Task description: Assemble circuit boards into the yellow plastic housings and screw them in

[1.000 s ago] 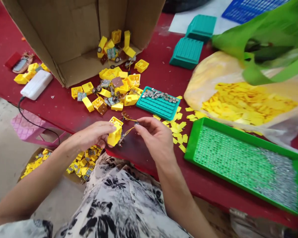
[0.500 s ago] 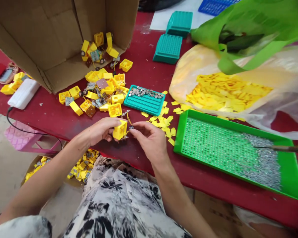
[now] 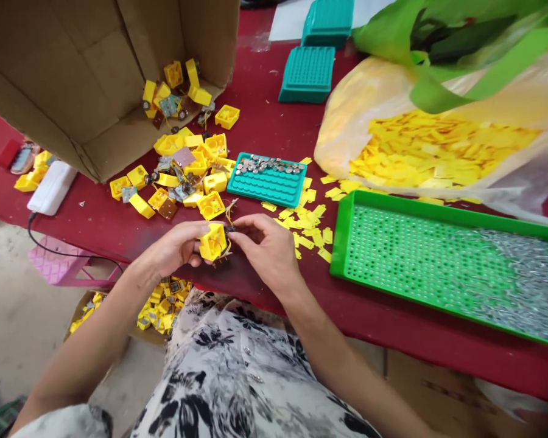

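Observation:
My left hand point(image 3: 176, 246) grips a small yellow plastic housing point(image 3: 212, 241) just above the near edge of the red table point(image 3: 265, 121). My right hand point(image 3: 267, 248) is closed in a pinch on thin yellow wires and a small dark part point(image 3: 231, 229) at the housing's right side. Both hands meet over the table edge. Behind them lies a heap of yellow housings with small circuit boards and wires point(image 3: 187, 170). A teal tray point(image 3: 267, 180) holding several silver button cells sits just beyond my right hand.
An open cardboard box point(image 3: 95, 73) lies on its side at the back left with more yellow parts inside. A green tray of small metal pieces point(image 3: 442, 261) is at right. A plastic bag of yellow chips point(image 3: 438, 152), two teal trays point(image 3: 308, 76) and a white power bank point(image 3: 52, 187) lie around.
My right hand has drawn in to the housing, so the stretched wires are now bunched at its side. The view has shifted, and both hands sit slightly closer together.

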Available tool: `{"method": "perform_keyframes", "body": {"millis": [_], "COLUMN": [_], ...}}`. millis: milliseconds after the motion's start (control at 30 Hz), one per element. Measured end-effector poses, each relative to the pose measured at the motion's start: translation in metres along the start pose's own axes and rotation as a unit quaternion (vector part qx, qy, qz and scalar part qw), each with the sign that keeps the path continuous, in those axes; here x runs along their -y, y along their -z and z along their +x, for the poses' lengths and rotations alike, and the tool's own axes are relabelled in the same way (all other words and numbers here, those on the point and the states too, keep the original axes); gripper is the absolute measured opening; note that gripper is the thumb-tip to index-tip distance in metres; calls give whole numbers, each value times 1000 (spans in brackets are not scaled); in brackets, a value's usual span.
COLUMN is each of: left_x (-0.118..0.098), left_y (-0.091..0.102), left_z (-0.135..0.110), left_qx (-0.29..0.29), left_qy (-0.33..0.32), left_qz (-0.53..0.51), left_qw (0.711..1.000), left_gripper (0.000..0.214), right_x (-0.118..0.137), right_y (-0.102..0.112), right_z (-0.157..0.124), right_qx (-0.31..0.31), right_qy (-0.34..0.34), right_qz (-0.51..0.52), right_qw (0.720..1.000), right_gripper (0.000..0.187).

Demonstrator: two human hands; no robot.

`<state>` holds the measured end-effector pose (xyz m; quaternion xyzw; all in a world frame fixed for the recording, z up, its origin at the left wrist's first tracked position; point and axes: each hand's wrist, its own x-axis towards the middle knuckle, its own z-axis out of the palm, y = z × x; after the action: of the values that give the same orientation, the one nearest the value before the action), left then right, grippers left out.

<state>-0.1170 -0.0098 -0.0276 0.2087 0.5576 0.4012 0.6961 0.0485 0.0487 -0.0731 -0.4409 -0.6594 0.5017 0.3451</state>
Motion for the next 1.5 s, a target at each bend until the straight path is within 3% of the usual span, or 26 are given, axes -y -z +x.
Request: {"method": "perform_keyframes", "body": {"millis": [167,300,400,467,567,667,733,833,900,1100,1267,1367,1500], "left_x": [3,3,6,9,13,13,13,15,18,22,17,16,22], "left_y": [15,25,31,34,37,37,37,33,30,19,14,13,11], "left_z": [-8,-20,-28,-30,-31,-31,-34,-37,-39,-37,-39,-45,-54], "left_qx": [-55,-101,-121,-125,-125,-121,-114,-108,-109,-109,-129,-116,-62], "left_qy": [-11,-21,-16,-9,-12,-24,-37,-52,-55,-58,-48,-27,22], "left_qz": [9,-31,-77,-101,-123,-128,-121,-82,-35,78,98,63,-74], "left_qw": [998,994,989,987,984,984,985,989,992,989,986,991,995], "left_gripper": [38,38,33,28,19,17,25,39,43,55,60,61,53], "right_x": [-7,-16,-15,-12,-8,-5,-2,1,0,-12,-19,-20,-8], "right_y": [-8,-10,-10,-12,-19,-23,-19,-8,-1,6,4,2,6], "right_z": [7,9,5,1,-3,-5,-8,-15,-18,-26,-33,-33,-26], "right_qx": [0,-41,-56,-39,34,62,59,66,66,-6,3,7,-3], "right_qy": [43,121,152,185,218,195,163,57,7,121,140,148,161], "right_qz": [-121,-265,-289,-275,-269,-264,-213,-108,-106,-242,-290,-298,-249], "right_qw": [992,956,944,943,937,943,961,990,992,963,947,943,955], "right_gripper": [8,7,16,19,21,20,17,17,16,16,16,16,12]}}
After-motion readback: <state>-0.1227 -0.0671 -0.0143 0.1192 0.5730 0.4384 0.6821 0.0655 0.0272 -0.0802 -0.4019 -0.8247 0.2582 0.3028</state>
